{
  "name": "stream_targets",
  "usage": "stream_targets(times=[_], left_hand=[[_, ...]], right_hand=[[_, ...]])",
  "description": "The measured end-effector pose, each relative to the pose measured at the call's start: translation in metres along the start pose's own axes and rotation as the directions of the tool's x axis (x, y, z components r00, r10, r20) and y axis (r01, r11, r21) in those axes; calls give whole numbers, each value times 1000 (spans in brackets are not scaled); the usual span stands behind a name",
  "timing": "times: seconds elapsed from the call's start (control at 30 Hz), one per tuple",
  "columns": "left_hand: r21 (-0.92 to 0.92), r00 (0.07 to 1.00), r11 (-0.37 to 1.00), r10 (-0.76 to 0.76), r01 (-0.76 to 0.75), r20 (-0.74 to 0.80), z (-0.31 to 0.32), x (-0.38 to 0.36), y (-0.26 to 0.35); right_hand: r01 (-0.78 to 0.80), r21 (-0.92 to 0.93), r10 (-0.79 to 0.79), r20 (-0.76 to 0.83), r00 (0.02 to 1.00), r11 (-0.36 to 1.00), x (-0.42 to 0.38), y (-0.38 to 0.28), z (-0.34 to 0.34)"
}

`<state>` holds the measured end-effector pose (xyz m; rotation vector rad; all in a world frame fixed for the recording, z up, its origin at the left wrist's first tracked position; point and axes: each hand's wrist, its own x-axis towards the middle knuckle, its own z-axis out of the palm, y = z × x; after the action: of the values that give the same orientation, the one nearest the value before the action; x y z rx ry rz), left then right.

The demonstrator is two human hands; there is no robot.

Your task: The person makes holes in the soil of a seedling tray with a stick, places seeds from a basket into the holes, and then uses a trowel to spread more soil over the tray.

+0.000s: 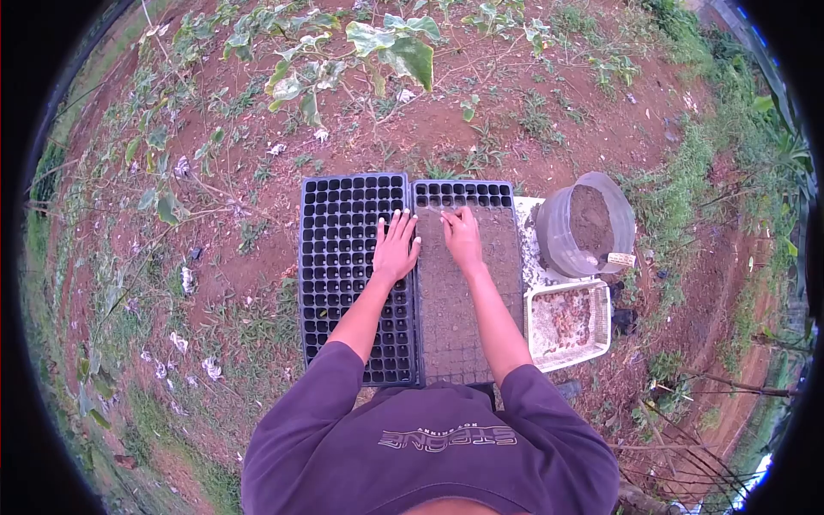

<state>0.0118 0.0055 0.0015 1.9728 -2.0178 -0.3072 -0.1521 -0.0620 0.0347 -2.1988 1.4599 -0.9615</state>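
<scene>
My left hand [396, 251] lies flat with its fingers stretched out on the right side of a black seedling tray [343, 275] whose cells look bare. Beside it, a second seedling tray [463, 188] is mostly covered in brown soil [463, 318]; its far rows show dark cells. Over the upper left of that soil, close to the far dark rows, my right hand [464, 243] is closed, thumb and fingertips pinched together. Whatever sits between those fingertips is too small to make out.
To the right stands a clear plastic tub [558, 223] with soil inside. Nearer me, a cream plastic basket [603, 322] holds small reddish-brown bits. Leafy plants [395, 47] grow beyond the trays, and dry twigs [687, 438] lie at lower right.
</scene>
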Motion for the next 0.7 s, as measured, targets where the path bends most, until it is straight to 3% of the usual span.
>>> stream_targets(times=[0.43, 0.53, 0.6, 0.7], left_hand=[[-2, 1000, 1000, -8, 8, -4, -2, 0, 1], [-3, 1000, 1000, -17, 17, 11, -3, 1, 1], [-6, 999, 1000, -23, 23, 22, -4, 1, 1], [-7, 1000, 1000, -25, 25, 17, -3, 1, 1]], right_hand=[[51, -71, -52, -5, 999, 996, 1, -16, 23], [-27, 56, 29, -35, 999, 998, 7, -26, 25], [-312, 410, 327, 35, 944, 857, 12, -26, 30], [-325, 374, 339, 32, 940, 868, 13, -18, 36]])
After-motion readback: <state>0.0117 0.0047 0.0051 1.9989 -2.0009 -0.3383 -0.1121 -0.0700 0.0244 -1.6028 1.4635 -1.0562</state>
